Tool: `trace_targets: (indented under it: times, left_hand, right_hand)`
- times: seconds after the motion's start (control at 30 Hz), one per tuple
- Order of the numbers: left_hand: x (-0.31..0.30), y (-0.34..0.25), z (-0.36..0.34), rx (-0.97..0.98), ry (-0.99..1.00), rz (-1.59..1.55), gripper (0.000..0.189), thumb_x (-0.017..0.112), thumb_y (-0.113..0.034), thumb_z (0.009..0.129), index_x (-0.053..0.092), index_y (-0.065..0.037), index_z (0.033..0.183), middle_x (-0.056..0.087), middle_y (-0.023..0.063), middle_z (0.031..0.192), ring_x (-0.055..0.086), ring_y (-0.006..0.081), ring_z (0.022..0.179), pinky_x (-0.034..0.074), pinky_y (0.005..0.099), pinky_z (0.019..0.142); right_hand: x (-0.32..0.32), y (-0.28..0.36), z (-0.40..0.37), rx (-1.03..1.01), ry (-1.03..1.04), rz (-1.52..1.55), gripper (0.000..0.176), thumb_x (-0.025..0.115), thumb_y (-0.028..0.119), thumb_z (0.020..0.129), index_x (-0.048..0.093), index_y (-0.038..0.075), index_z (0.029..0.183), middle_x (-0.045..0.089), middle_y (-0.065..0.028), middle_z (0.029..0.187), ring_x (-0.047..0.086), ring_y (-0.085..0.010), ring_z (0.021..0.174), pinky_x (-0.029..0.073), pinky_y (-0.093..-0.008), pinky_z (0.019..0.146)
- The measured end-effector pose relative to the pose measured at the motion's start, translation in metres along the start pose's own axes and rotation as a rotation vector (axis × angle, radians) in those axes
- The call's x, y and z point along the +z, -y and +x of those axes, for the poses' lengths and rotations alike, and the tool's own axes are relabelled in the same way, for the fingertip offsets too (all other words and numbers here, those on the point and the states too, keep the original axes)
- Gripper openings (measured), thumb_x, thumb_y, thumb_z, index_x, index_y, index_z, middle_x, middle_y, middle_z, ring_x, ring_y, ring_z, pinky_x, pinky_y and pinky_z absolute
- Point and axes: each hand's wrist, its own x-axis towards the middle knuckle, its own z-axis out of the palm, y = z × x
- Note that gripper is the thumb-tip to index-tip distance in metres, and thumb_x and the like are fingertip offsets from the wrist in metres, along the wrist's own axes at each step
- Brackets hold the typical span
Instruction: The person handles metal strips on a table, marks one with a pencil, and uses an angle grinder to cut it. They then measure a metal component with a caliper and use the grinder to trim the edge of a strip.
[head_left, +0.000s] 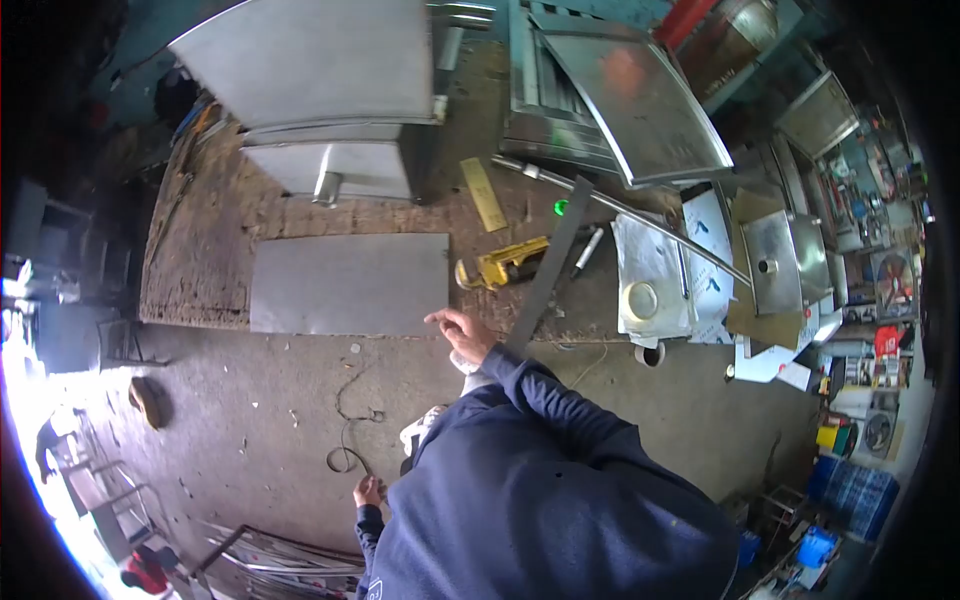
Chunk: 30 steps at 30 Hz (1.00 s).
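Note:
My right hand [464, 335] reaches over the near edge of the workbench, its index finger stretched out. The fingertip overlaps the lower right corner of a flat grey metal sheet [350, 284] on the bench. Low at my side hangs my left hand [369, 491], small in view, with its fingers loosely apart and nothing showing in them. Just right of the sheet lies a yellow tool [505, 264], partly under a long steel ruler [550, 262]. The ruler slants down to the bench edge beside my right sleeve. A white marker [588, 252] rests right of it.
Large sheet-metal boxes [330, 70] stand at the back of the wooden workbench [195, 240]. A yellow strip [484, 194], a metal tube [650, 228] and a tape roll [641, 299] lie farther right. A framed metal panel [640, 95] leans behind. On the floor are a cable [342, 415] and metal lengths [280, 560].

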Motion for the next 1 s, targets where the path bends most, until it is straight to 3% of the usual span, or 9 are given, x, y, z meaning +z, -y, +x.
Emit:
trace_targets:
  times: [0.17,0.3,0.33,0.4,0.47,0.53,0.57,0.77,1.0]
  left_hand:
    - [0.016,0.015,-0.021,-0.061,0.102,0.301,0.026,0.062,-0.020,0.095,0.064,-0.006,0.117,0.071,0.0092,0.093,0.067,0.0175,0.071,0.053,0.0325,0.056]
    - [0.026,0.003,-0.020,-0.067,0.143,0.403,0.025,0.061,-0.023,0.096,0.066,-0.008,0.115,0.072,0.0089,0.095,0.069,0.0185,0.075,0.054,0.0340,0.057]
    - [0.030,-0.001,-0.019,-0.089,0.126,0.384,0.025,0.060,-0.023,0.096,0.066,-0.008,0.115,0.072,0.0088,0.095,0.069,0.0188,0.076,0.054,0.0343,0.058]
    - [0.037,-0.013,-0.019,-0.146,0.051,0.277,0.024,0.060,-0.025,0.096,0.066,-0.009,0.114,0.072,0.0086,0.096,0.070,0.0193,0.078,0.054,0.0351,0.059]
    - [0.039,-0.028,-0.009,-0.155,-0.029,0.112,0.029,0.063,-0.024,0.094,0.065,-0.008,0.118,0.073,0.0075,0.095,0.071,0.0191,0.077,0.056,0.0342,0.060]
    - [0.048,-0.041,0.002,-0.090,-0.058,0.039,0.031,0.063,-0.024,0.094,0.064,-0.009,0.121,0.073,0.0062,0.092,0.071,0.0152,0.075,0.055,0.0297,0.057]
    - [0.056,-0.048,0.004,-0.081,-0.076,-0.007,0.031,0.063,-0.024,0.094,0.064,-0.009,0.121,0.073,0.0062,0.092,0.071,0.0152,0.075,0.055,0.0297,0.057]
    - [0.082,-0.033,-0.002,0.084,-0.063,0.030,0.033,0.062,-0.026,0.094,0.064,-0.008,0.122,0.074,0.0083,0.096,0.072,0.0160,0.077,0.055,0.0296,0.058]
    - [0.073,0.082,-0.052,-0.262,-0.244,-0.226,0.031,0.065,-0.021,0.090,0.068,-0.003,0.115,0.074,0.0099,0.089,0.072,0.0177,0.072,0.058,0.0318,0.061]
  right_hand:
    - [-0.095,-0.029,-0.012,-0.287,-0.416,-0.172,0.028,0.054,0.000,0.086,0.069,0.006,0.108,0.067,-0.0038,0.089,0.062,-0.0125,0.081,0.050,-0.0269,0.074]
    - [-0.213,-0.072,-0.042,-0.159,-0.797,-0.385,0.022,0.058,0.004,0.090,0.068,0.004,0.111,0.068,-0.0054,0.092,0.062,-0.0159,0.082,0.050,-0.0298,0.075]
    - [-0.240,-0.111,-0.040,-0.373,-0.823,-0.315,0.023,0.058,0.004,0.092,0.066,0.002,0.114,0.067,-0.0023,0.090,0.060,-0.0110,0.080,0.049,-0.0254,0.070]
    - [-0.280,-0.131,-0.049,-0.123,-0.691,-0.038,0.023,0.057,0.007,0.095,0.064,-0.002,0.115,0.067,-0.0132,0.117,0.063,-0.0191,0.100,0.049,-0.0292,0.088]
    - [-0.286,-0.154,-0.046,-0.171,-0.724,0.036,0.022,0.056,0.010,0.097,0.064,-0.003,0.113,0.067,-0.0129,0.117,0.063,-0.0199,0.103,0.049,-0.0319,0.094]
    - [-0.258,-0.139,-0.042,-0.177,-0.696,-0.173,0.023,0.053,0.011,0.099,0.061,0.000,0.117,0.067,-0.0099,0.109,0.064,-0.0177,0.093,0.053,-0.0313,0.084]
    - [-0.236,-0.133,-0.035,-0.160,-0.649,-0.110,0.025,0.053,0.008,0.098,0.062,0.005,0.121,0.066,-0.0055,0.101,0.055,-0.0070,0.062,0.045,-0.0202,0.051]
    - [-0.099,-0.028,0.004,-0.180,-0.208,-0.004,0.032,0.042,0.006,0.101,0.058,0.008,0.129,0.059,-0.0018,0.084,0.048,-0.0061,0.058,0.041,-0.0214,0.052]
    - [0.015,0.033,0.044,-0.273,0.070,-0.008,0.034,0.046,0.003,0.100,0.052,0.006,0.133,0.056,-0.0004,0.078,0.044,-0.0041,0.057,0.039,-0.0192,0.049]
